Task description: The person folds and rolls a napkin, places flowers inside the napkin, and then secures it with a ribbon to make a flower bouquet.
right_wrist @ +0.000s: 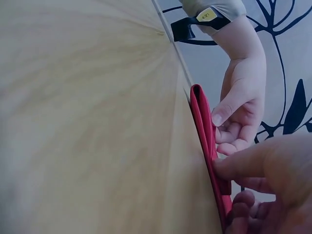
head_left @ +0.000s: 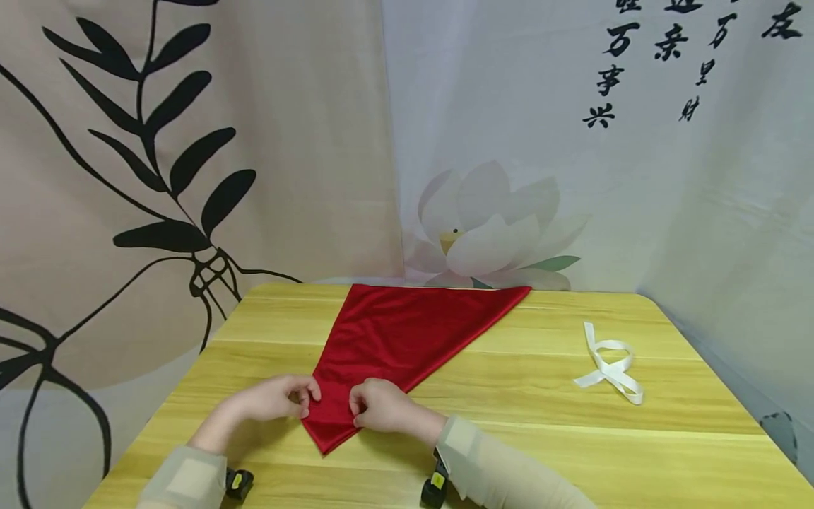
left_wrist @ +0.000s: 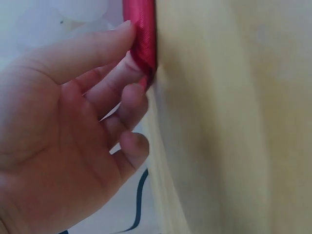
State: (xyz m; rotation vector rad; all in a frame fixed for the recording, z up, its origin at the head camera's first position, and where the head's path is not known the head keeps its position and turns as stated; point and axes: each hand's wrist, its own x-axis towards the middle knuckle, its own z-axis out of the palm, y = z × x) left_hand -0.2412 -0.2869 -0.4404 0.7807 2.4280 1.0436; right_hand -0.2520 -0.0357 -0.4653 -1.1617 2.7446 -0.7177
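A glossy red cloth [head_left: 407, 336], folded to a long triangle, lies on the wooden table with its narrow corner toward me. My left hand [head_left: 273, 399] pinches its left edge near that corner; in the left wrist view the thumb and index finger close on the red cloth [left_wrist: 142, 34], with the other fingers bent loosely. Across from it, my right hand [head_left: 384, 408] pinches the right edge between thumb and fingers. The right wrist view shows the cloth's stacked layers [right_wrist: 202, 119] from the side, low over the tabletop, with both hands beside them.
A white ribbon [head_left: 613, 369] lies looped on the right side of the wooden table [head_left: 509, 452]. Curtains [head_left: 318, 141] printed with black leaves, a lotus and black characters hang behind. Small black cameras [head_left: 239, 484] are strapped at both wrists.
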